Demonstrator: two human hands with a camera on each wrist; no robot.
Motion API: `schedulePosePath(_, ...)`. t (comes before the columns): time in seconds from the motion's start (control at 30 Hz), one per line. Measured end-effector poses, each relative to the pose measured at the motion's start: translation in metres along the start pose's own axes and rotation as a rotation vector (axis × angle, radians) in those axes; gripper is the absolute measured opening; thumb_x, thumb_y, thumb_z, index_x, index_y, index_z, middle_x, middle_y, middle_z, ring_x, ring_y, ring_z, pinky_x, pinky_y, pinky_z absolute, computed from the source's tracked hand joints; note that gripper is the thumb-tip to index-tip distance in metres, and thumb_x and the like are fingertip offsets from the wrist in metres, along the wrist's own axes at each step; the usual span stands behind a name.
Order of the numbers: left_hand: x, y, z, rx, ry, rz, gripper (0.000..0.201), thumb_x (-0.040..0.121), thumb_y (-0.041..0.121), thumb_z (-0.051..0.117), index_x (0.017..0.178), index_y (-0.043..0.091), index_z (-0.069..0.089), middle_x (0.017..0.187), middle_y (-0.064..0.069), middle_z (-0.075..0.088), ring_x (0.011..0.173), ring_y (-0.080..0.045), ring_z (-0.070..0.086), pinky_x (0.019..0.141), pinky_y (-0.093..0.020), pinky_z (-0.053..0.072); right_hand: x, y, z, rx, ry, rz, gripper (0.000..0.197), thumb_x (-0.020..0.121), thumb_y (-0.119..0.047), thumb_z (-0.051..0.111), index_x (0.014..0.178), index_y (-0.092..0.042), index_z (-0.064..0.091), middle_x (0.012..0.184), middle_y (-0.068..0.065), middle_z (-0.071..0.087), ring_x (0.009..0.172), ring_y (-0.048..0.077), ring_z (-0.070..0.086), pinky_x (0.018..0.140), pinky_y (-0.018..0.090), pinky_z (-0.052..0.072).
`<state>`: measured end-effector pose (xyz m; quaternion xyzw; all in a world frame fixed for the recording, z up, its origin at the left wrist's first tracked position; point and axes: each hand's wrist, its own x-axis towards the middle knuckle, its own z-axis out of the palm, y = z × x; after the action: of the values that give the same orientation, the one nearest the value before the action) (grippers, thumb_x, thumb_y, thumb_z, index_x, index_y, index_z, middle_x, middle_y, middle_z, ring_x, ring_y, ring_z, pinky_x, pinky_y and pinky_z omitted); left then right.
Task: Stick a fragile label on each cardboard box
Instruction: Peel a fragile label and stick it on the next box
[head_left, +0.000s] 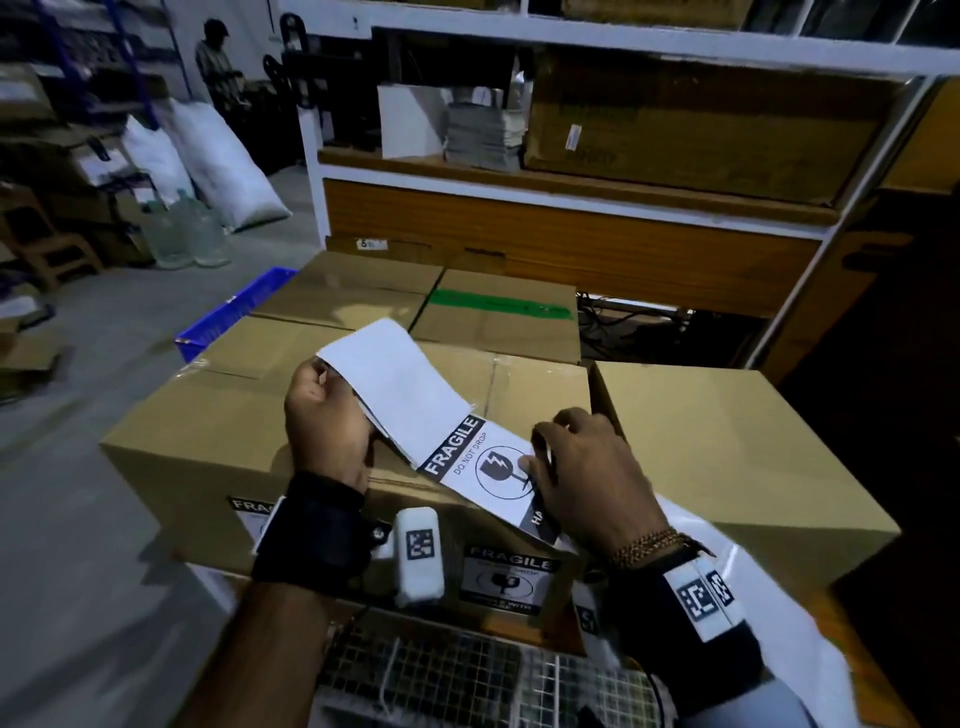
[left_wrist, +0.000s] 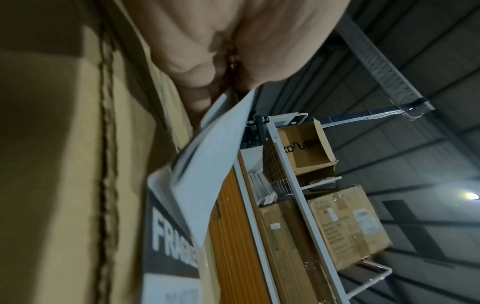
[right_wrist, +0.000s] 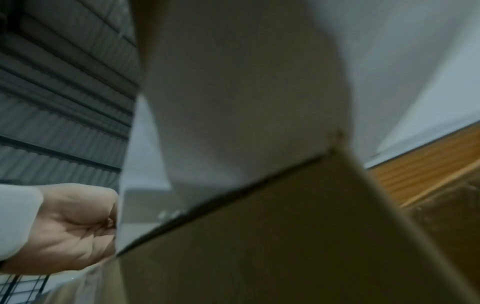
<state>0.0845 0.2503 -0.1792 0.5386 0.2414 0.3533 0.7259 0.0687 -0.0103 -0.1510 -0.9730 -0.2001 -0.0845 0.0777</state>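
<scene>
A strip of black-and-white fragile labels (head_left: 483, 462) lies across the top front edge of the near cardboard box (head_left: 223, 431). My left hand (head_left: 327, 410) grips the white folded-back part of the strip (head_left: 400, 374), lifted off the box; in the left wrist view that white sheet (left_wrist: 215, 164) hangs below my palm (left_wrist: 207, 41). My right hand (head_left: 540, 441) pinches the printed label, thumb on its glass symbol. Two fragile labels (head_left: 511, 577) are stuck on this box's front face. A second box (head_left: 727, 441) stands to the right. The right wrist view shows my left hand (right_wrist: 70, 226), the sheet (right_wrist: 233, 102) and the box (right_wrist: 259, 246).
Two more boxes (head_left: 353, 291) stand behind, one with green tape (head_left: 498, 304). A blue crate (head_left: 234, 312) sits to the left on the floor. Shelving (head_left: 571, 171) with cartons rises behind. A wire mesh basket (head_left: 467, 670) is below my wrists. A person (head_left: 213, 62) stands far back left.
</scene>
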Motion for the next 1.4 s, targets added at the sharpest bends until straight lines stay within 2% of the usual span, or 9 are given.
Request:
schedulePosePath(0.13, 0.012, -0.005, -0.009, 0.050, -0.019, -0.083, 0.029, 0.087, 0.025, 0.054, 0.112, 0.028, 0.068, 0.109, -0.004, 0.077, 0.100, -0.027, 0.075, 0.090, -0.058, 0.059, 0.005, -0.001, 0.008, -0.006, 0.036, 0.017, 0.035, 0.099, -0.046, 0.058, 0.122, -0.020, 0.067, 0.118, 0.007, 0.061, 0.107, 0.030, 0.055, 0.086, 0.044, 0.052)
schedulePosePath(0.2, 0.005, 0.003, -0.005, 0.054, 0.024, -0.036, 0.039, 0.089, 0.011, 0.046, 0.118, 0.029, 0.063, 0.122, -0.005, 0.072, 0.112, -0.025, 0.069, 0.103, -0.047, 0.054, 0.007, -0.002, 0.010, 0.019, 0.053, 0.015, 0.038, 0.099, -0.042, 0.060, 0.130, -0.021, 0.065, 0.121, 0.008, 0.061, 0.109, 0.031, 0.055, 0.087, 0.045, 0.052)
schedulePosePath(0.27, -0.012, 0.014, -0.002, 0.196, 0.084, 0.155, 0.053, 0.089, -0.002, 0.038, 0.131, 0.026, 0.056, 0.136, 0.000, 0.062, 0.126, -0.018, 0.058, 0.107, -0.032, 0.045, 0.007, -0.002, 0.011, 0.066, 0.065, -0.009, 0.043, 0.099, -0.037, 0.062, 0.141, -0.025, 0.060, 0.125, 0.008, 0.061, 0.112, 0.031, 0.055, 0.089, 0.044, 0.052)
schedulePosePath(0.4, -0.037, 0.024, -0.007, 0.576, -0.120, 0.665, 0.034, 0.096, 0.009, 0.050, 0.123, 0.026, 0.062, 0.123, 0.007, 0.064, 0.115, -0.014, 0.059, 0.099, -0.041, 0.050, 0.006, -0.004, 0.012, 0.079, 0.066, -0.057, 0.036, 0.097, -0.028, 0.064, 0.133, -0.033, 0.068, 0.120, 0.005, 0.062, 0.107, 0.028, 0.055, 0.085, 0.040, 0.051)
schedulePosePath(0.5, -0.038, 0.018, -0.005, 0.699, -0.560, 0.566, 0.022, 0.099, 0.034, 0.055, 0.115, 0.029, 0.068, 0.116, 0.012, 0.068, 0.109, -0.010, 0.063, 0.099, -0.044, 0.052, 0.005, -0.002, 0.009, 0.088, 0.012, -0.078, 0.037, 0.097, -0.028, 0.061, 0.134, -0.031, 0.067, 0.125, 0.006, 0.059, 0.110, 0.028, 0.053, 0.088, 0.043, 0.049)
schedulePosePath(0.6, -0.029, 0.005, -0.006, 0.926, -0.711, 0.565, 0.039, 0.095, 0.046, 0.049, 0.124, 0.030, 0.067, 0.132, 0.011, 0.066, 0.125, -0.013, 0.058, 0.109, -0.045, 0.044, 0.005, 0.003, 0.000, 0.122, -0.083, -0.106, 0.037, 0.102, -0.029, 0.055, 0.138, -0.028, 0.063, 0.135, 0.005, 0.056, 0.119, 0.028, 0.050, 0.098, 0.043, 0.048)
schedulePosePath(1.07, -0.016, -0.011, -0.004, 1.071, -0.718, 0.592, 0.035, 0.105, 0.024, 0.050, 0.135, 0.035, 0.065, 0.149, 0.009, 0.055, 0.139, -0.013, 0.046, 0.117, -0.039, 0.030, 0.021, -0.013, -0.074, 0.102, -0.360, -0.158, 0.053, 0.104, -0.043, 0.056, 0.153, -0.023, 0.047, 0.143, 0.002, 0.062, 0.128, 0.019, 0.059, 0.104, 0.036, 0.051)
schedulePosePath(1.23, -0.024, -0.005, -0.004, 1.128, -0.735, 0.561, 0.061, 0.092, 0.063, 0.037, 0.137, 0.029, 0.063, 0.148, 0.009, 0.055, 0.139, -0.014, 0.044, 0.113, -0.037, 0.028, 0.020, -0.018, -0.089, 0.001, -0.419, -0.164, 0.049, 0.104, -0.031, 0.060, 0.152, -0.032, 0.049, 0.149, -0.002, 0.058, 0.132, 0.018, 0.058, 0.109, 0.038, 0.049)
schedulePosePath(1.4, -0.024, -0.007, -0.006, 1.170, -0.746, 0.584, 0.071, 0.085, 0.070, 0.041, 0.139, 0.028, 0.061, 0.150, 0.006, 0.052, 0.140, -0.017, 0.043, 0.114, -0.040, 0.029, -0.018, 0.000, -0.093, -0.001, -0.474, -0.126, 0.056, 0.102, -0.013, 0.061, 0.152, -0.032, 0.047, 0.144, -0.006, 0.061, 0.123, 0.010, 0.063, 0.100, 0.035, 0.057)
